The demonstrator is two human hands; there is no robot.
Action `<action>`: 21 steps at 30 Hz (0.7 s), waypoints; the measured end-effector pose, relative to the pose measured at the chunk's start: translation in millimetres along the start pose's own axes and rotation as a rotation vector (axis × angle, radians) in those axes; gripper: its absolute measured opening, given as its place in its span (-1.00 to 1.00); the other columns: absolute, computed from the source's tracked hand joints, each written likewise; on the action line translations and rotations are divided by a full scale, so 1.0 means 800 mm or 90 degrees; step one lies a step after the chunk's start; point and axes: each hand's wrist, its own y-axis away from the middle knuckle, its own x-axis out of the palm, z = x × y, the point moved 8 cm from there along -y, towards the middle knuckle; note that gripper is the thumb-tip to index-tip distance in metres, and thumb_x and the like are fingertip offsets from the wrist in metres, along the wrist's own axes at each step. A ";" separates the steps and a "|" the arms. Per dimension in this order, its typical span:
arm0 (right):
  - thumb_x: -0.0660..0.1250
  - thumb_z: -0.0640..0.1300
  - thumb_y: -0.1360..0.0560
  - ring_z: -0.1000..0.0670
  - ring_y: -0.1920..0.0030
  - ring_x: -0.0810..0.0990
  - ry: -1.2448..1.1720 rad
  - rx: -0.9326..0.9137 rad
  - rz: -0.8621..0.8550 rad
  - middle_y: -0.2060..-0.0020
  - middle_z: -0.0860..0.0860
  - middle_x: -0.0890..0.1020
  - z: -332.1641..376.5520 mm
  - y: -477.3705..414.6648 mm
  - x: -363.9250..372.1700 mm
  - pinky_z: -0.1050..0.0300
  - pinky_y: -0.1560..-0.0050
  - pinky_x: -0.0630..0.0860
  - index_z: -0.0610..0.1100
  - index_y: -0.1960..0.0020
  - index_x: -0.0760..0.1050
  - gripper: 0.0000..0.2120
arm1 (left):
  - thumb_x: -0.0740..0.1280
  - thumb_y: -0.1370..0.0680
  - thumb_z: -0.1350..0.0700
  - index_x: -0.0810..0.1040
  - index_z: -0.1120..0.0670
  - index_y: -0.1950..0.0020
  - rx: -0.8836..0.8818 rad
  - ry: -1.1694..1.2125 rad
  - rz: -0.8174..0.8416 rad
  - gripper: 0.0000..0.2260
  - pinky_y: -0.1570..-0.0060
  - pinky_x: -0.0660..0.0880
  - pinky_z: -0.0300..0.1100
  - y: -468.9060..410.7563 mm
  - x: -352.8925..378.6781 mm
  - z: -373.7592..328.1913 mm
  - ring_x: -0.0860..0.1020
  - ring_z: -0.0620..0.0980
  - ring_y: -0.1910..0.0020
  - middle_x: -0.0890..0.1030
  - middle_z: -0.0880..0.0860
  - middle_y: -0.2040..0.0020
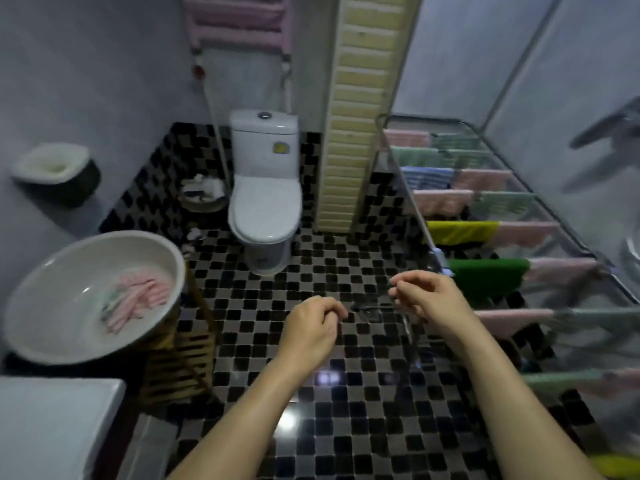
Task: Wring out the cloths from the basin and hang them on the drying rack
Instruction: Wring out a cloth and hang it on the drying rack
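a: where are the cloths [138,299] left?

b: a pink bundle is seen soaking in the basin [52,306] by the floor's left edge, long axis slanted toward the far right. the left hand [311,327] is placed nearer than the right hand [429,299]. both hands are loosely curled, nothing held. the drying rack [425,223] is found opposite.

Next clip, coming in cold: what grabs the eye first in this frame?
Rows of coloured cloths fill the drying rack along the right side, with a dark green cloth just beyond the right hand. At left, a pale basin holds pink cloths. In the middle, above the checkered floor, the right hand and the left hand hover with fingers loosely curled, holding nothing.
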 end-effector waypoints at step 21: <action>0.30 -0.22 -0.54 -0.04 -0.01 0.61 0.219 -0.022 0.585 -0.10 -0.05 0.59 0.090 -0.161 0.618 -0.04 0.00 0.63 -0.09 -0.30 0.45 -0.67 | 0.23 -0.54 0.25 0.61 0.05 -0.15 -0.572 0.096 -0.451 -0.73 -0.14 0.45 -0.17 0.022 -0.347 0.398 0.54 0.08 -0.18 0.60 0.06 -0.23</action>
